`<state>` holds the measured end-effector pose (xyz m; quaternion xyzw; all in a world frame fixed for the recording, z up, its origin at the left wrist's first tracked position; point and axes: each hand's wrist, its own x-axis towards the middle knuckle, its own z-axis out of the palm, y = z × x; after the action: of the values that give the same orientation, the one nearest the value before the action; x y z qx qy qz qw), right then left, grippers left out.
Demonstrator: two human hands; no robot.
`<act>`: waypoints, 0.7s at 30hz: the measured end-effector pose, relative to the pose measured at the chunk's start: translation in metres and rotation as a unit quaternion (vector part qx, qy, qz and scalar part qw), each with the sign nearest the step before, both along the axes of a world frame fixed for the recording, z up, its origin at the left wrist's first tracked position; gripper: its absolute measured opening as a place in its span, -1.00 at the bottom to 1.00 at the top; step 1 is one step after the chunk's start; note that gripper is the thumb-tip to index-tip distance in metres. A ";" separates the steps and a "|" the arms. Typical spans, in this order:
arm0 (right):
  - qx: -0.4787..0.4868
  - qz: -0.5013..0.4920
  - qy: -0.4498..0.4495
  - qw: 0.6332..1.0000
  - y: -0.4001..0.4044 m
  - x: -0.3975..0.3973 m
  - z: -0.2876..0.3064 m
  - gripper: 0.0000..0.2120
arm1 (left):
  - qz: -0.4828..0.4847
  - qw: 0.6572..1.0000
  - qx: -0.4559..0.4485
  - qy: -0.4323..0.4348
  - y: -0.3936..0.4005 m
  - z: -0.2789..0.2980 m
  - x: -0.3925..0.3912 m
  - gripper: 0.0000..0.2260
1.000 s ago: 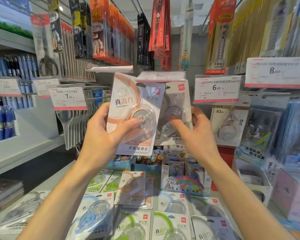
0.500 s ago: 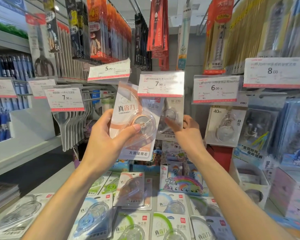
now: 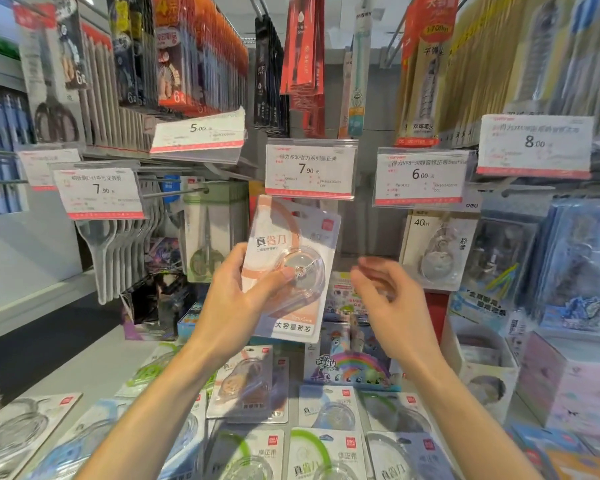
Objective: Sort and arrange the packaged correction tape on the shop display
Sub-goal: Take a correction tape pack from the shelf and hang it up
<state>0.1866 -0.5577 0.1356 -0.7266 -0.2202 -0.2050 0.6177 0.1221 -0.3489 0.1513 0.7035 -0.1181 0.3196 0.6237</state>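
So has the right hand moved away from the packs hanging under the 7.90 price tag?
Yes. The right hand has come back toward the person and a bit rightward, off the hook below the 7.90 price tag, and now holds nothing.

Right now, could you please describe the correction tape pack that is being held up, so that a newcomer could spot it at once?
Find the 7.90 price tag at the centre of the hanging display. Just below it, the left hand grips an orange correction tape pack, tilted. Unlike the packs lying flat on the shelf below, it is raised in the air.
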 end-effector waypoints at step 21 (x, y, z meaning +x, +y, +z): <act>0.121 0.145 0.077 0.979 -0.009 -0.010 0.005 -0.78 | -0.014 0.999 0.034 -0.032 -0.003 0.054 0.006 -0.77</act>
<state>0.1769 -0.5671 0.1403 -0.6206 -0.2481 -0.0816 0.7394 0.1282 -0.3521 0.2054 0.7121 -0.1581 0.3288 0.5998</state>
